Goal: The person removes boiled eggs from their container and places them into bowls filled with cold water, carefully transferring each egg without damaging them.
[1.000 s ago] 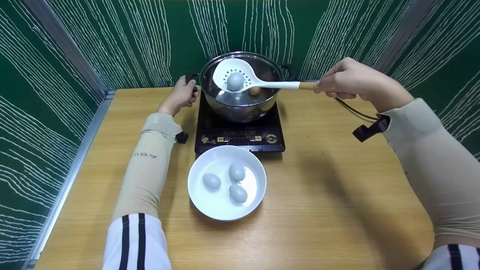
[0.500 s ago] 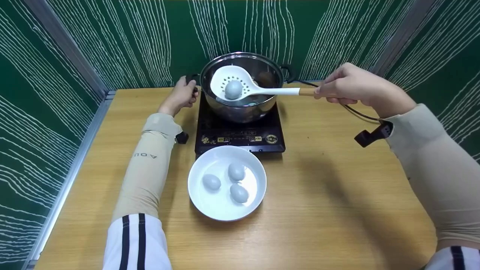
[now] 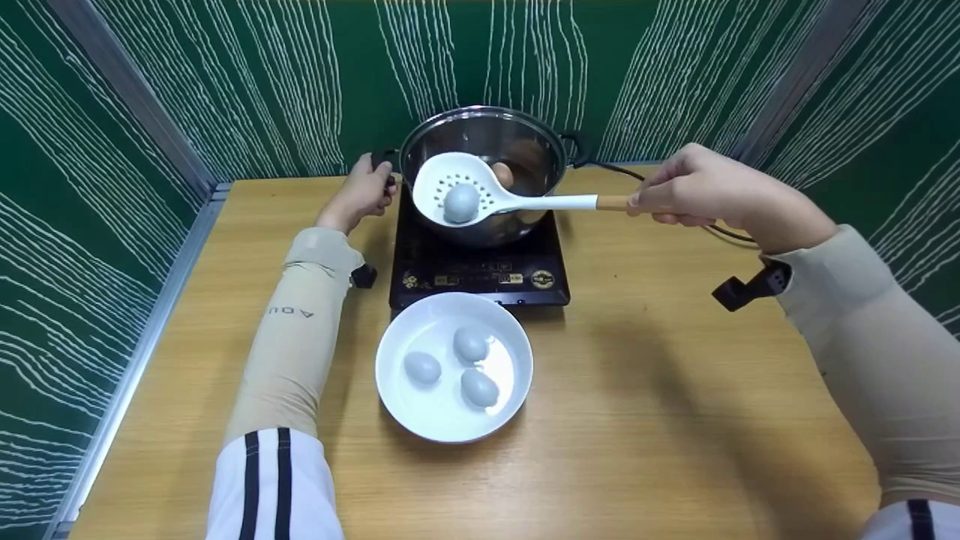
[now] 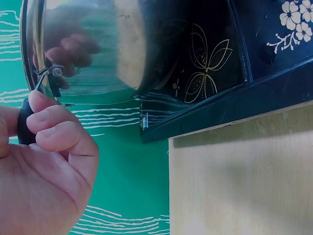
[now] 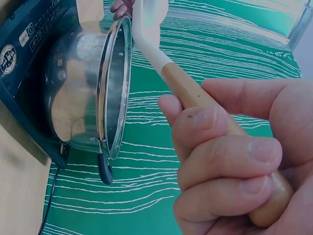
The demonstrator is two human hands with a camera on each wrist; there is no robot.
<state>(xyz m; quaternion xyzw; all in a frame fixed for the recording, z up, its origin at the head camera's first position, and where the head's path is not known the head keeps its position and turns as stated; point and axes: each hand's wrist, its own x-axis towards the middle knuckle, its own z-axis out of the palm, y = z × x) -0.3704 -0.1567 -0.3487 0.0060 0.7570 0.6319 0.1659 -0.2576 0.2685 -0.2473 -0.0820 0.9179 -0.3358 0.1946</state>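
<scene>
Pot point(image 3: 531, 159) partly behind ladle point(image 3: 519, 202), sleeves point(image 3: 274, 487) cropped

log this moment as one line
left hand: grips pot handle | right hand: holds slotted spoon, egg on it | bowl: three eggs

I can make out what look like the letters A, Q and U printed on the beige sleeve point(image 3: 289, 352) over the person's left forearm. The black induction cooker point(image 3: 476, 292) carries pale button labels point(image 3: 511, 278) and a round badge point(image 3: 543, 279) on its front panel, their characters too tiny for me to read.
</scene>
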